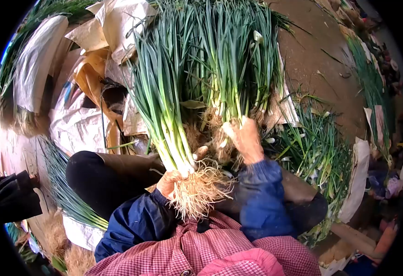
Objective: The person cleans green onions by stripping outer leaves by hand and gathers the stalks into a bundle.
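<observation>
One thick bunch of green onions (pixel 162 115) lies just ahead of the wearer's lap, pale stems low and leaves fanning toward 11 o'clock, with its tangled roots (pixel 197 191) spilling nearest the body at 6 o'clock. The left hand (pixel 166 184) is clamped around the white ends, just above those roots, so the bunch is gathered at its base. At 1 o'clock from it, the right hand (pixel 246 140) has its fingers closed on a few stalks (pixel 236 103) near their root end, at the close edge of the pile (pixel 256 41); how many it grips I cannot tell. The step in hand looks like keeping one bunch together while taking hold of others. Drawing those free would call for a firm low pinch and a gentle pull, since the roots seem apt to snag, and a steady left grip so that the ends stay level. The pile spreads across 12 o'clock, leaves pointing away. Loose greens (pixel 323 156) lie scattered around 3 o'clock, beside a bent knee (pixel 314 209). Crumpled sacking (pixel 127 25) sits at 11 o'clock, a pale wrapped bundle (pixel 40 64) farther out at 10, and more long green stalks (pixel 68 179) beyond the other knee (pixel 88 177) at 8.
</observation>
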Demonstrator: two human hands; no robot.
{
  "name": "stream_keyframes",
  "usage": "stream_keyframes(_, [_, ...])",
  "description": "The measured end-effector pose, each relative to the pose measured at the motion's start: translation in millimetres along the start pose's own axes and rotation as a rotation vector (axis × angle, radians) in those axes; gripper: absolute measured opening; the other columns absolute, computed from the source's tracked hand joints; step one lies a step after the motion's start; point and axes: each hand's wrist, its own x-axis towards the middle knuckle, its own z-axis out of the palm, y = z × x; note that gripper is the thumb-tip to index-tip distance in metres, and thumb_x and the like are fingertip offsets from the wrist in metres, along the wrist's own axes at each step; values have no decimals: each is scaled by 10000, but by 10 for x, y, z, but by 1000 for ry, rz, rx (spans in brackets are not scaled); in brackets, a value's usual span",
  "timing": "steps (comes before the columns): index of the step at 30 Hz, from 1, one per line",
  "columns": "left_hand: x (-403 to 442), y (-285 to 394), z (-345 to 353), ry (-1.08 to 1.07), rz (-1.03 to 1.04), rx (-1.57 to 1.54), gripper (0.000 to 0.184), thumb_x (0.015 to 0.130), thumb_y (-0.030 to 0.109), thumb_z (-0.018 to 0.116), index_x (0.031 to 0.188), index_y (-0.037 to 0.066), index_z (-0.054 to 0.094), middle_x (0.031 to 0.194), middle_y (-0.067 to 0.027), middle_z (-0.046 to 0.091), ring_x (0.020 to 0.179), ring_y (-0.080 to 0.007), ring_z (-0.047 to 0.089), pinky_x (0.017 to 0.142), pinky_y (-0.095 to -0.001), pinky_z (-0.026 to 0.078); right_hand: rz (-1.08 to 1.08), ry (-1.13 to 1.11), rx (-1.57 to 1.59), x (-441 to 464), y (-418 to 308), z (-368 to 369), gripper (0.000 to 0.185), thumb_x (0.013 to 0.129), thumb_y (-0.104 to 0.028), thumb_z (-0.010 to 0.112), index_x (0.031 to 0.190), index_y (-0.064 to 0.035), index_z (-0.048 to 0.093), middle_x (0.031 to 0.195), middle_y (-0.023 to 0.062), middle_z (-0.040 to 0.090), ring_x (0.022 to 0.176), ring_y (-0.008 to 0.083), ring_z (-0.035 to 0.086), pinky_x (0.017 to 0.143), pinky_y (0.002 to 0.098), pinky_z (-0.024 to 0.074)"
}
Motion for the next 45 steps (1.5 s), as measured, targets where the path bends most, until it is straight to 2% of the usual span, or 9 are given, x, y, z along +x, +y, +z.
stream_keyframes(6, [-4,-68,-181,111,11,224,575,667,78,689,1178,-20,446,1006,-121,577,923,-227,593,812,-368,517,299,-780,809,1,276,341,95,872,-152,553,818,-88,508,596,-59,399,442,33,358,382,171,358])
stream_keyframes(14, [-72,-59,-308,66,39,78,568,675,42,642,1199,-32,436,1080,-164,571,968,-261,575,870,-396,473,-187,-24,180,-390,816,576,227,920,-151,369,994,-24,542,828,99,597,656,124,588,553,227,517])
stream_keyframes(18, [-70,-80,-344,-30,59,-34,587,669,42,658,1209,-27,436,1078,-154,574,974,-250,573,876,-390,469,-264,-111,629,-906,462,348,229,871,-237,541,925,-15,559,757,54,605,484,50,505,352,142,385])
stream_keyframes(19, [-72,-78,-352,5,43,-10,601,664,47,668,1214,-27,435,1077,-155,574,979,-248,571,880,-390,466,13,139,518,-913,245,312,286,824,-272,618,938,-19,551,732,23,583,446,29,431,348,132,346])
stream_keyframes(28, [-71,-134,-127,64,226,320,569,632,79,725,1137,-12,481,1003,-141,592,931,-249,598,814,-369,508,-33,-273,256,-542,416,469,520,804,-248,649,1211,1,442,1022,138,591,819,195,608,710,279,532])
stream_keyframes(31, [7,-183,-383,63,51,198,510,675,70,688,1131,-18,478,959,-134,607,906,-237,600,804,-360,512,-96,9,154,-352,505,417,367,817,-344,623,993,-31,546,781,33,570,547,80,507,513,199,461])
stream_keyframes(34, [12,-127,-573,157,165,346,489,663,69,698,1099,-14,493,942,-122,605,868,-220,600,807,-342,509,107,-201,605,-397,334,489,261,888,-293,520,962,-43,527,692,12,524,475,75,417,408,196,366])
stream_keyframes(38, [-21,-132,-396,-4,133,75,582,662,94,695,1181,-10,451,1020,-129,584,924,-246,590,834,-397,498,-333,-598,1066,-750,607,257,172,880,-190,520,939,-28,519,677,12,500,526,101,437,412,189,351])
stream_keyframes(45, [-156,-68,-574,-25,-86,-200,566,700,163,622,1206,-6,431,1069,-174,555,965,-321,562,859,-480,464,274,-675,976,-224,548,396,305,925,-196,451,1166,-14,492,643,-42,456,520,43,413,381,157,321])
